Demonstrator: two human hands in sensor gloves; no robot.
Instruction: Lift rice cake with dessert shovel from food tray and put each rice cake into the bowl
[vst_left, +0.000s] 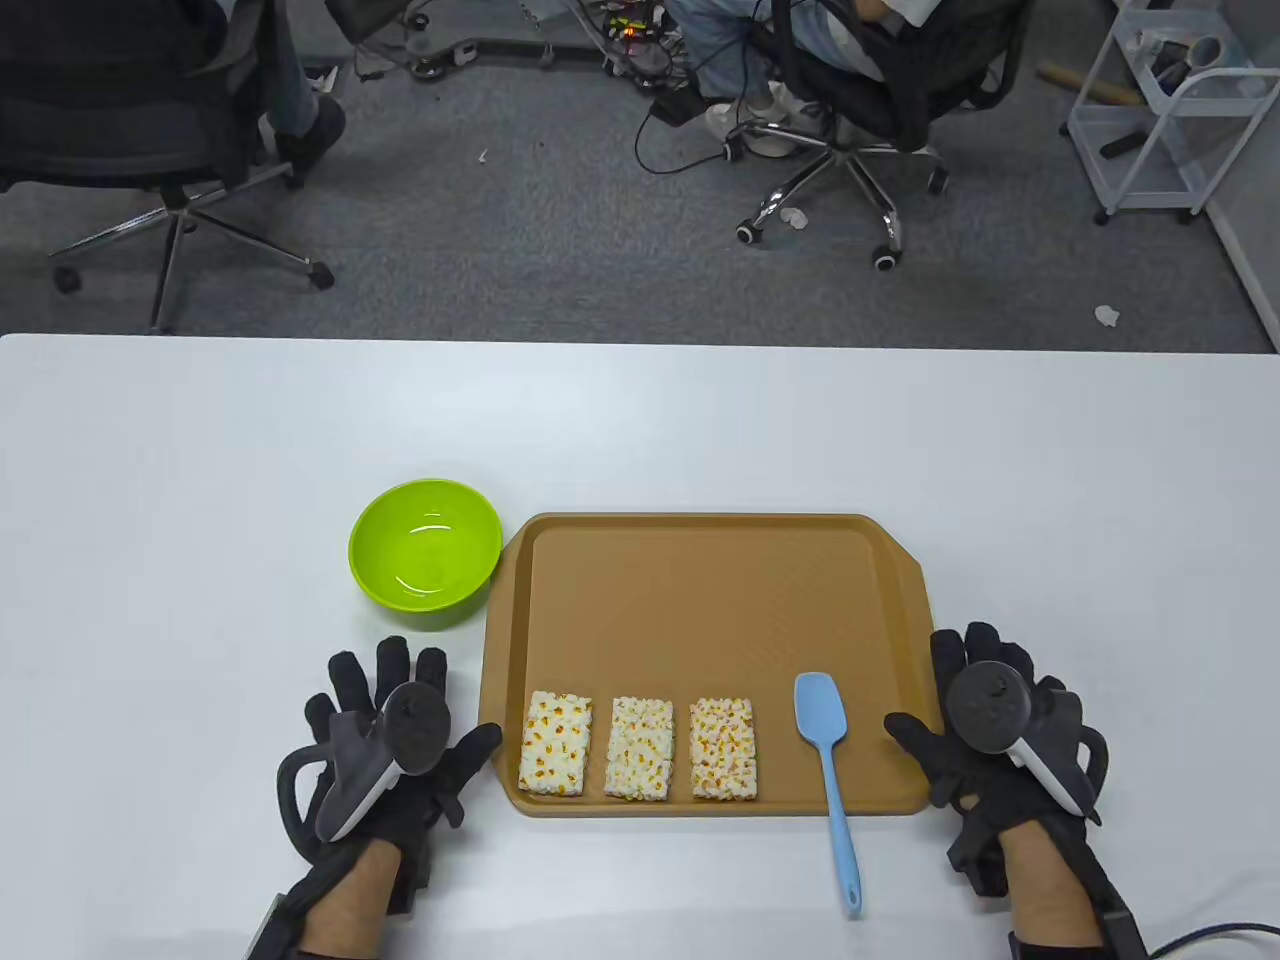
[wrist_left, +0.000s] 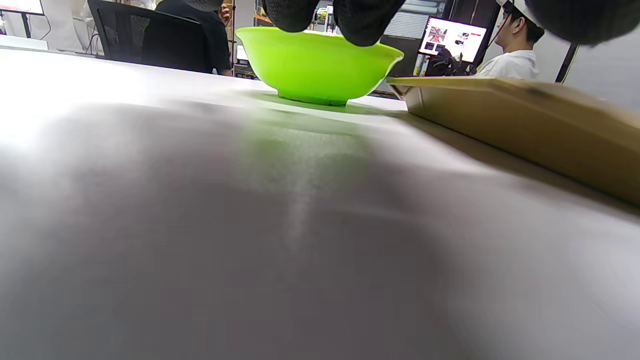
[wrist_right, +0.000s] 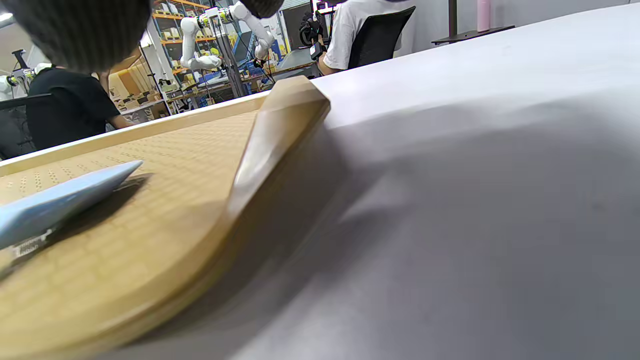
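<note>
Three rice cakes (vst_left: 637, 747) lie in a row at the front left of the brown food tray (vst_left: 700, 560). The blue dessert shovel (vst_left: 828, 760) rests with its blade on the tray's front right and its handle over the front rim onto the table. An empty green bowl (vst_left: 425, 553) (wrist_left: 317, 65) stands left of the tray's far corner. My left hand (vst_left: 390, 720) lies flat on the table just left of the tray, fingers spread, holding nothing. My right hand (vst_left: 985, 715) lies flat at the tray's right edge, thumb on the rim. The right wrist view shows the shovel blade (wrist_right: 60, 200) and the tray rim (wrist_right: 275, 135).
The white table (vst_left: 200, 450) stretches wide around the tray. Beyond its far edge are office chairs (vst_left: 850, 110), cables and a white cart (vst_left: 1160, 110) on grey carpet. People sit at desks in the background of both wrist views.
</note>
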